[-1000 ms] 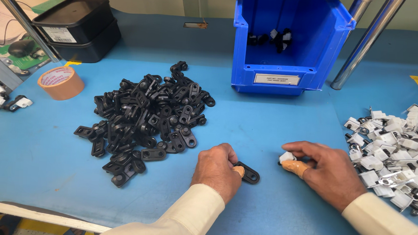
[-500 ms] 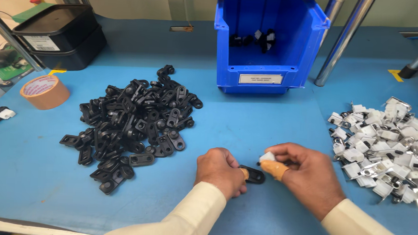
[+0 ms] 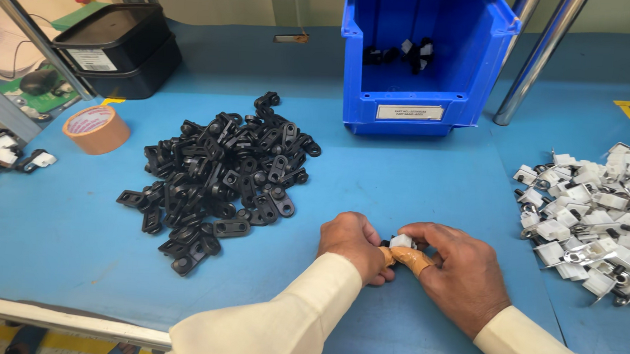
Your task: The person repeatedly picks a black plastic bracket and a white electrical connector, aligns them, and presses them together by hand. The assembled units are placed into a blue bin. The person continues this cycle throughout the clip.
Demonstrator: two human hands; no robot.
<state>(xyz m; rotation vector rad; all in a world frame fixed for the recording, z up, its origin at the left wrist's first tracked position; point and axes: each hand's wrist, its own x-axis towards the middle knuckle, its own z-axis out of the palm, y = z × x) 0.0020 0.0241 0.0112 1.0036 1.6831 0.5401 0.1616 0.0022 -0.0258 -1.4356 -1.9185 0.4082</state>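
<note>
Farther back, an open-fronted blue plastic bin stands at the far middle of the blue worktable, and a few small black and white parts lie on its floor, too small and shadowed to count surely. At the far left sit two black plastic trays, stacked one on the other; what they contain cannot be seen. Near the middle, both hands meet just above the table surface: the left hand is curled with its fingers folded in, and the right hand, palm down, has its thumb and forefinger pinched on a small white plastic clip. That clip sits between the two hands, touching a bit of black part that the left hand grips, mostly hidden. One roll of brown tape stands at the left. A single heap of black plastic brackets, several dozen, lies left of the hands, and one heap of white clips with metal rings, also dozens, lies at the right.
</note>
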